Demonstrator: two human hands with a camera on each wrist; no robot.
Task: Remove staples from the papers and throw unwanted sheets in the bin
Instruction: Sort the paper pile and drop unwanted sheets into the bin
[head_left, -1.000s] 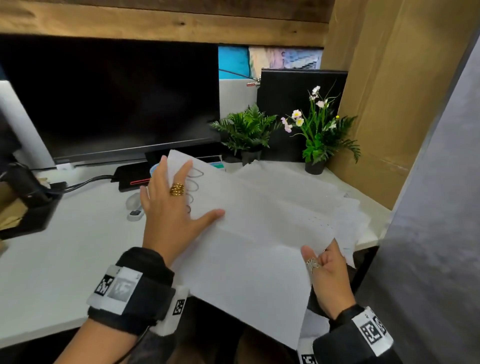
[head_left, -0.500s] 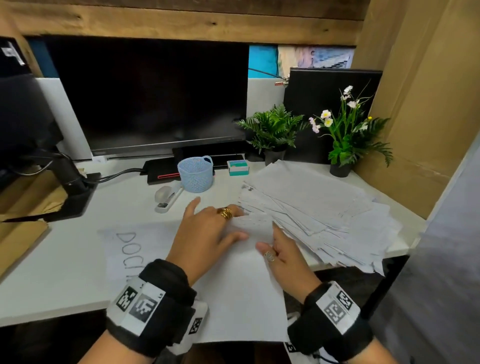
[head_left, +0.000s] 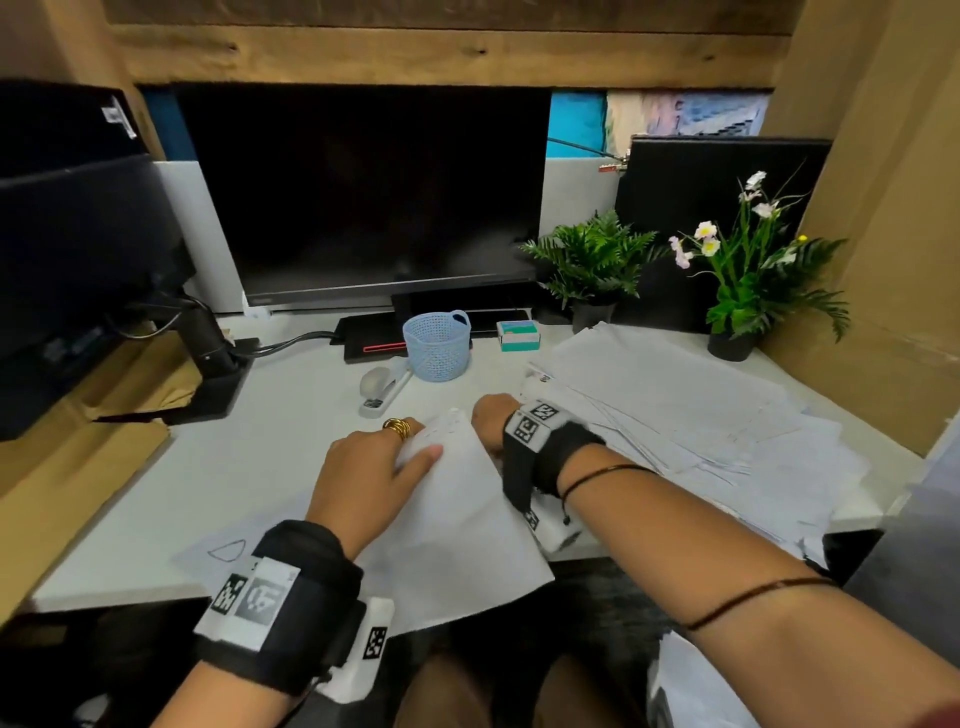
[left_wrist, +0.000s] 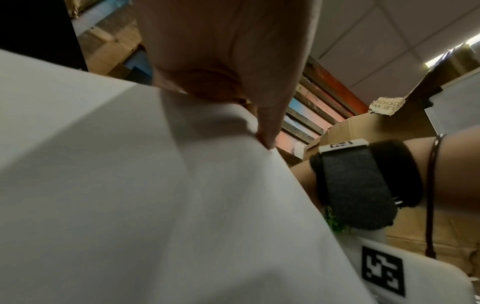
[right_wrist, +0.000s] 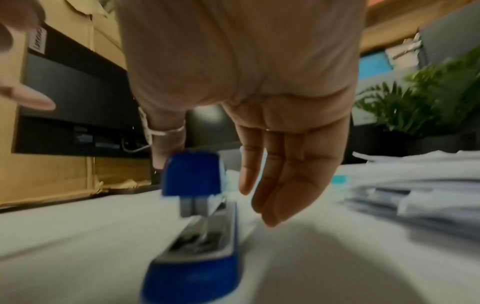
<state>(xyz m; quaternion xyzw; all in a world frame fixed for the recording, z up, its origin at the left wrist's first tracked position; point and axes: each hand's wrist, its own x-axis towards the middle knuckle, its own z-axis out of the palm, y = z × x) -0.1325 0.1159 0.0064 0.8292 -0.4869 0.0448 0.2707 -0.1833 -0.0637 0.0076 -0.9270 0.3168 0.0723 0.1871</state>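
Note:
My left hand (head_left: 379, 462) pinches the near corner of a stapled set of white sheets (head_left: 457, 525), thumb on top, and holds it raised off the desk; in the left wrist view its fingertips (left_wrist: 267, 135) nip the paper (left_wrist: 130, 185). My right hand (head_left: 491, 415) is just beyond the sheets' top edge. In the right wrist view its fingers (right_wrist: 280, 185) are straight and spread over a blue stapler (right_wrist: 192, 174) lying on the desk, not closed round it. In the head view the sheets and my hands hide the blue stapler.
A loose pile of papers (head_left: 675, 405) covers the desk's right side. Behind my hands stand a pale blue mesh basket (head_left: 436, 345), a white stapler (head_left: 384, 389) and a small staple box (head_left: 518, 335). A sheet with handwriting (head_left: 228, 551) lies at the front edge. Monitor and two plants line the back.
The sheets, held up in both hands a second ago, came down onto the desk. My right hand let go and moved forward over the blue stapler; the left now lifts the corner.

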